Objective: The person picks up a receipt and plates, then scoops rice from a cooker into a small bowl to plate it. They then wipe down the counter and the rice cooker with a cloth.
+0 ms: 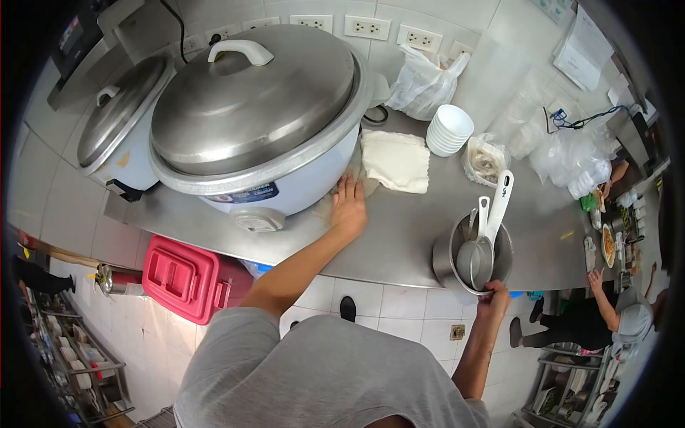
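My left hand (348, 208) lies with fingers stretched out on a thin, pale brownish cloth (369, 184) on the steel counter, close against the large rice cooker (314, 171). The cooker has a domed metal lid (264, 100) with a white handle. At the counter's front edge my right hand (492, 301) is closed on the rim of a metal pot (444, 260). Inside the pot stand a round strainer (471, 262), a long white-handled utensil (501, 200) and other utensils. A folded white cloth (396, 162) lies right of my left hand.
A smaller rice cooker (125, 118) stands at the left. Stacked white bowls (449, 130), a plastic bag (428, 82) and a bagged container (486, 160) sit along the back. Below are a pink lidded bin (178, 278) and tiled floor. Another person (628, 317) works at the right.
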`<control>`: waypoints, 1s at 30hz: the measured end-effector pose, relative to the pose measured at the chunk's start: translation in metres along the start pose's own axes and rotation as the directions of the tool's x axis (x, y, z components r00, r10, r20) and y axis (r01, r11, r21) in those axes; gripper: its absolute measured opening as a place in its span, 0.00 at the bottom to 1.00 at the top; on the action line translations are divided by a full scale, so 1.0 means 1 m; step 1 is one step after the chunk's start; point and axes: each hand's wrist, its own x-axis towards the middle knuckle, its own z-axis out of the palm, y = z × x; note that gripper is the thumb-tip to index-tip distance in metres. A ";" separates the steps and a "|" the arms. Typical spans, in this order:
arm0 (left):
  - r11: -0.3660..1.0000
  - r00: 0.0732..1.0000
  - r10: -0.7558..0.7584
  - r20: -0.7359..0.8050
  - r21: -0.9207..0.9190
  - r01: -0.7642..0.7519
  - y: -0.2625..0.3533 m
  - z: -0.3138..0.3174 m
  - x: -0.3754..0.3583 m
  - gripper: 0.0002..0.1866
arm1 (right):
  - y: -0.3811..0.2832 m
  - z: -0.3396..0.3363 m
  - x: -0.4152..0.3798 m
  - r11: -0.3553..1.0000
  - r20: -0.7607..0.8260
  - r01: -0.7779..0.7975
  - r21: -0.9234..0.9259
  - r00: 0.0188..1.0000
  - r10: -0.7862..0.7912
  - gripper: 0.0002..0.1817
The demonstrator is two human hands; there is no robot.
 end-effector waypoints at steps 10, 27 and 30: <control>0.904 0.942 0.302 0.147 -0.357 -0.234 0.028 -0.029 -0.046 0.24 | -0.037 -0.003 0.045 0.917 -0.075 0.203 -0.343 0.967 -0.242 0.15; 0.990 0.973 0.144 0.179 -0.027 -0.141 0.072 0.094 0.238 0.17 | -0.037 0.338 0.108 -0.674 0.965 0.693 -0.257 0.141 -0.223 0.21; 0.960 0.935 0.275 0.224 -0.019 -0.278 0.085 0.095 0.228 0.18 | -0.046 0.326 0.117 -0.694 0.979 0.691 -0.201 0.120 -0.163 0.20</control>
